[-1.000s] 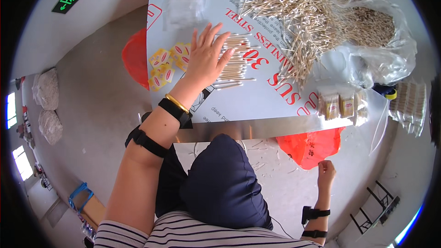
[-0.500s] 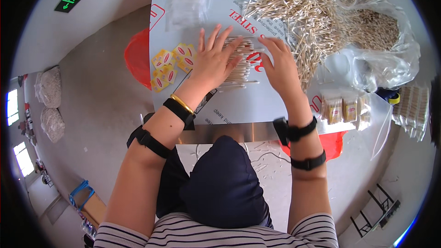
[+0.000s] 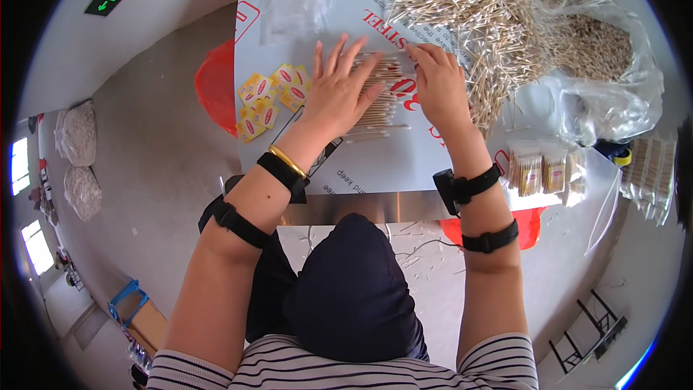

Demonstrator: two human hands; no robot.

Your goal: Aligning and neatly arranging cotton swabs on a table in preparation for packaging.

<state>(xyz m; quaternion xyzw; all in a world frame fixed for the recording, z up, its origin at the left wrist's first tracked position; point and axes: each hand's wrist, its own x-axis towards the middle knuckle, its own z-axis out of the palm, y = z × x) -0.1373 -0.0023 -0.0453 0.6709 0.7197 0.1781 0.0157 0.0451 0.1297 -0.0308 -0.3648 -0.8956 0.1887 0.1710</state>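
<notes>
Cotton swabs (image 3: pixel 379 105), thin pale sticks, lie in a flat row on the glossy white surface (image 3: pixel 375 166), between both hands. Left hand (image 3: pixel 339 94) lies palm down, fingers spread wide, pressing the row. Right hand (image 3: pixel 437 83) palm down, fingers loosely together, tips touching the row's far end. Loose swab heap (image 3: pixel 469 22) just beyond. Yellow square labels (image 3: pixel 271 97) left, crinkly clear bag (image 3: pixel 599 65) right.

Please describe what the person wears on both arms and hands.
Both hands are bare. The left arm carries two black straps and a gold bangle at the wrist. The right arm carries two black straps, one with a small black box. Short striped sleeves cover the upper arms.
</notes>
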